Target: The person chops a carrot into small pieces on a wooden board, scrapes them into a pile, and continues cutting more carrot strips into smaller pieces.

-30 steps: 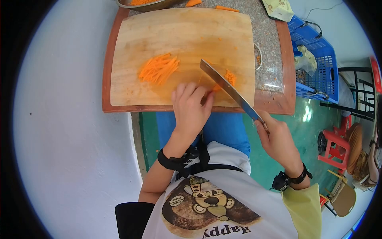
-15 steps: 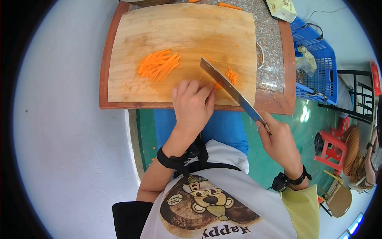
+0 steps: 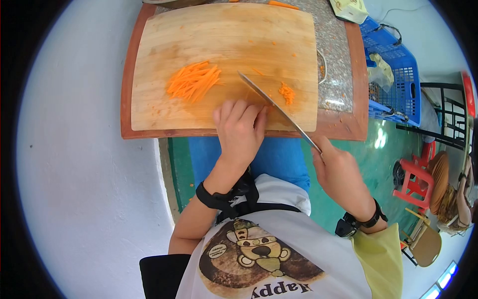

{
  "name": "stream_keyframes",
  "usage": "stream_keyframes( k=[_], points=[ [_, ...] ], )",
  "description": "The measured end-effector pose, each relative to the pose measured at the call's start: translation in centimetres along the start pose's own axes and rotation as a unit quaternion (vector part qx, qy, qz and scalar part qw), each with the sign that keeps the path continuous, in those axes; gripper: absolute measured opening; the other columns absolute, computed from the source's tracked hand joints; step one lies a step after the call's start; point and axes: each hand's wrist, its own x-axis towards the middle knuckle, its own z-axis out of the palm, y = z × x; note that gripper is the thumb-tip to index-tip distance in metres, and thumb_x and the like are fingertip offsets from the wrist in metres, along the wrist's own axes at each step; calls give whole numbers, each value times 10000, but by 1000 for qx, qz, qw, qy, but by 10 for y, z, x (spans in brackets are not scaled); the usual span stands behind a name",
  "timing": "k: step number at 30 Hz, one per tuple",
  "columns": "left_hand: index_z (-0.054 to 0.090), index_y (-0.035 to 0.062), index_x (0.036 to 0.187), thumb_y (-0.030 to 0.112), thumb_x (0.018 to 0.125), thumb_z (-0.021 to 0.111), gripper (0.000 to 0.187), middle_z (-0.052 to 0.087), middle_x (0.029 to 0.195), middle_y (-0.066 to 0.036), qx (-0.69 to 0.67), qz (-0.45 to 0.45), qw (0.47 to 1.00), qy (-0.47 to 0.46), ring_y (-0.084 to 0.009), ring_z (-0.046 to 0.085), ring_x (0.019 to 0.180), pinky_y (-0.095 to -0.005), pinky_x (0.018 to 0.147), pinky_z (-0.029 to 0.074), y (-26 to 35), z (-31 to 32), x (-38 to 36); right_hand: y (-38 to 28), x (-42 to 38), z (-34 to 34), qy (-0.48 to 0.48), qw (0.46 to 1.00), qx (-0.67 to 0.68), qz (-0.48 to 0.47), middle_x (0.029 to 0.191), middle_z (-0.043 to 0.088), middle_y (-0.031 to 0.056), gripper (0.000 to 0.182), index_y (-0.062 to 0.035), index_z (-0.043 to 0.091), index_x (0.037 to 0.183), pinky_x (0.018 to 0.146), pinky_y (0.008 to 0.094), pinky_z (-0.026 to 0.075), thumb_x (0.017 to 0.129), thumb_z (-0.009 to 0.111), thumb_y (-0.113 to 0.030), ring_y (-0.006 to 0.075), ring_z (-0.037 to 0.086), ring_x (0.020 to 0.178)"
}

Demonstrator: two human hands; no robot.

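Observation:
My right hand (image 3: 339,167) is closed round the handle of a kitchen knife (image 3: 279,110), its blade slanting up and left over the cutting board (image 3: 224,35). My left hand (image 3: 239,128) rests at the board's near edge with fingers curled down, close to the blade. A sliver of orange shows by its fingertips, a carrot piece mostly hidden under them. To the left lies a heap of carrot strips (image 3: 193,81). Right of the blade is a small pile of chopped carrot bits (image 3: 287,93).
The board lies on a wood-edged stone table (image 3: 343,65) with a metal handle (image 3: 322,67) at its side. Blue crates (image 3: 398,89) stand at the right, with a red stool (image 3: 414,184) and a seated person beyond. A white wall (image 3: 89,149) is on the left.
The knife has shifted left and tilted, its edge now turned more toward me, and my right hand has moved slightly left and up. My left hand stays nearly in place.

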Motion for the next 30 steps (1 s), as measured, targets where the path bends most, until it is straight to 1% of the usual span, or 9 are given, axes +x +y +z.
stream_keyframes(
  k=[5,8,10,14,17,30],
  points=[
    [656,84,783,101,734,717,80,571,743,-26,11,10,1000,24,-225,520,776,-343,734,349,-1,2,-2,0,6,0,24,997,67,9,674,575,232,151,-8,465,1021,500,486,434,891,513,-67,430,555,572],
    [660,81,807,97,744,709,81,589,768,-22,16,1,999,37,-226,529,810,-340,769,343,1,4,-6,-7,1,-6,12,997,76,25,664,571,230,126,-4,462,988,500,484,431,896,514,-73,428,558,578],
    [662,80,821,93,751,703,82,602,783,-23,24,-6,999,35,-225,535,834,-339,785,336,2,5,-6,-2,-2,-3,12,997,70,16,655,566,229,116,-5,459,969,499,484,431,895,516,-73,428,558,578],
    [662,78,815,87,752,700,73,602,775,-27,22,-9,999,35,-225,539,839,-338,780,339,3,5,-6,-1,-4,0,17,997,73,3,645,559,224,101,-11,446,918,500,482,430,894,520,-74,425,559,585],
    [660,76,804,83,752,699,66,601,766,-31,16,-4,999,41,-225,541,833,-339,772,341,3,5,-5,-3,-5,-1,15,997,78,19,663,563,224,98,-12,445,911,508,480,433,895,519,-74,425,560,596],
    [663,67,783,82,734,715,73,604,762,-36,10,-16,999,30,-227,546,827,-345,762,353,3,4,-6,-7,-2,-2,-4,998,66,22,693,574,223,103,-5,435,892,531,490,441,901,507,-79,432,561,616]
  ],
)
